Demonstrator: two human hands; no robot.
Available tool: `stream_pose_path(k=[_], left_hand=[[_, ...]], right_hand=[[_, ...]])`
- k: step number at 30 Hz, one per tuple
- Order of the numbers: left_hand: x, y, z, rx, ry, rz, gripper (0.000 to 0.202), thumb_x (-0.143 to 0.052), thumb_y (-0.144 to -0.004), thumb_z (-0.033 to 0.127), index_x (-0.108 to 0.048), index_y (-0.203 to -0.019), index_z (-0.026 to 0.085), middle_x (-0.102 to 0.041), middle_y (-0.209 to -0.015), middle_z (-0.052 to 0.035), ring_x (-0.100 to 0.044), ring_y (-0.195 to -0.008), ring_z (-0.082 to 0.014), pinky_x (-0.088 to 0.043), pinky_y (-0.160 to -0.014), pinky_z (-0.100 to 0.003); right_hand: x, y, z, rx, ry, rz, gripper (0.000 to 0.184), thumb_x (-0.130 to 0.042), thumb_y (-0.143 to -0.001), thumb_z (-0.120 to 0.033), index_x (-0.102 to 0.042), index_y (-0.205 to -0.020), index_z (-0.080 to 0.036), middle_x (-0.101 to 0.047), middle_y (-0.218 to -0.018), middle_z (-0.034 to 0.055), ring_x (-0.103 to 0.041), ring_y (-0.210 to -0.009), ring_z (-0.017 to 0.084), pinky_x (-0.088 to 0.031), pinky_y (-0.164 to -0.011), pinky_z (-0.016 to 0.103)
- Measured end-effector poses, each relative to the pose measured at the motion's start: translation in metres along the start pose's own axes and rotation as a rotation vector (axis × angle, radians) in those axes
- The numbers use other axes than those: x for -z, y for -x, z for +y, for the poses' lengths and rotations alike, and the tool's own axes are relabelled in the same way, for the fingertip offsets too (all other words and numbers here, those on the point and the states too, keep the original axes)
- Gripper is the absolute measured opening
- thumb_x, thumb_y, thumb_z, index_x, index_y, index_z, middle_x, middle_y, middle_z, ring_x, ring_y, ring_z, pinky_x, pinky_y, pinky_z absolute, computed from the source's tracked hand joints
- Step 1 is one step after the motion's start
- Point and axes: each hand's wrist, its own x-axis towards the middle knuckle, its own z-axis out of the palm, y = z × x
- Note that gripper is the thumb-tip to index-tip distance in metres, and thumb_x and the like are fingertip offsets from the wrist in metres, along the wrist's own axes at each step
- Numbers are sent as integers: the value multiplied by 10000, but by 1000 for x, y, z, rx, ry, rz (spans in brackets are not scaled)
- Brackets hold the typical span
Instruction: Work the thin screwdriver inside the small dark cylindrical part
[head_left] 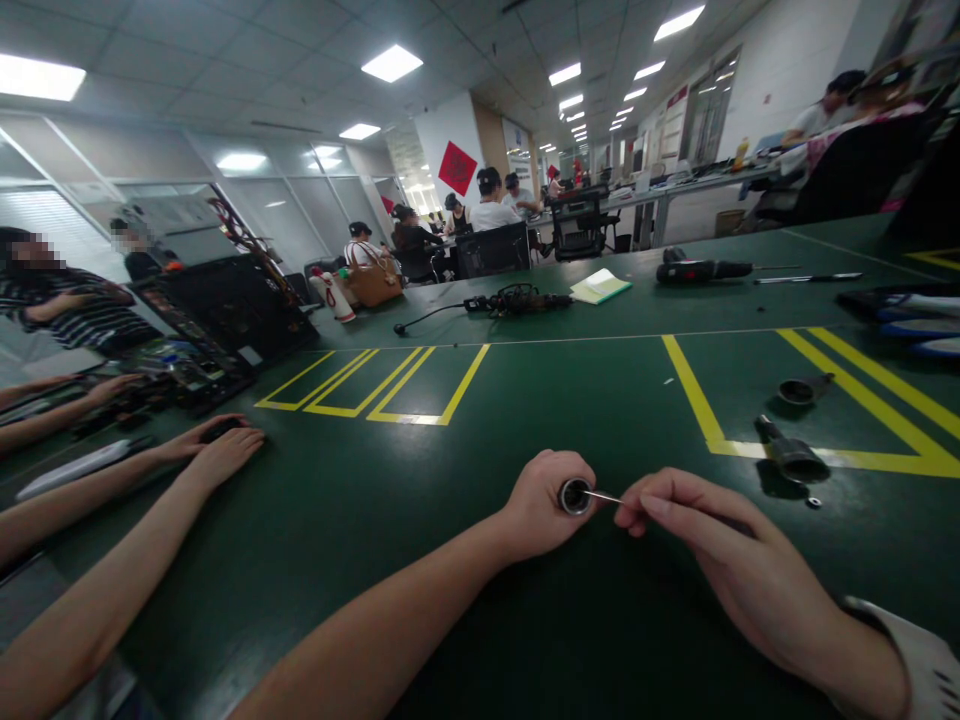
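Note:
My left hand (pixel 547 505) is closed around a small dark cylinder with a round metal rim (pixel 575 497), its hollow end facing me. Between the thumb and fingers of my right hand (pixel 720 545) is a slim metal tool (pixel 604 497); its thin tip reaches the cylinder's mouth. Whether it is tweezers or a pick I cannot tell. Right of my hands lie a dark funnel-shaped part (pixel 799 460), a second dark cup-like part (pixel 799 390) and a tiny metal ring (pixel 814 503).
Yellow tape (pixel 709 400) marks boxes on the green table (pixel 420 530). Farther back are a power screwdriver (pixel 705 270), a pen (pixel 810 279), a notepad (pixel 600 286) and a bundle of cables (pixel 517 300). At left, another person's hands (pixel 229 445) hold a dark object.

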Motion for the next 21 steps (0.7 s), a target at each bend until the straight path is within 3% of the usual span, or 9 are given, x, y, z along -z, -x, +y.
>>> stream_pose_path(k=[8, 13, 16, 21], left_hand=[[0, 0, 0, -12, 56, 49, 199, -585, -760, 281, -464, -638, 181, -508, -615, 25, -462, -574, -107, -362, -611, -250], [-1, 0, 1, -23, 81, 86, 213, -595, -753, 274, -453, -625, 181, -493, -609, 29, -458, -568, -104, -357, -595, -244], [-1, 1, 1, -10, 90, 114, 207, -600, -747, 259, -450, -626, 182, -487, -606, 31, -451, -559, -102, -359, -583, -240], [-2, 1, 0, 49, 71, 162, 218, -587, -763, 268, -458, -613, 177, -479, -596, 33, -443, -544, -95, -364, -560, -229]], right_hand=[[-3, -2, 1, -182, -329, 1, 165, -615, -777, -320, -696, -709, -193, -684, -777, 37, -604, -791, 200, -458, -775, 347], [-2, -5, 4, -219, -435, 20, 157, -652, -746, -322, -698, -692, -183, -691, -759, 47, -608, -788, 205, -465, -786, 354], [-2, -2, 3, -157, -351, 37, 165, -634, -769, -337, -696, -713, -195, -683, -770, 42, -598, -792, 207, -460, -772, 354], [-3, 6, 3, 0, -24, 28, 185, -574, -829, -372, -691, -801, -231, -673, -855, 34, -586, -878, 226, -431, -808, 369]])
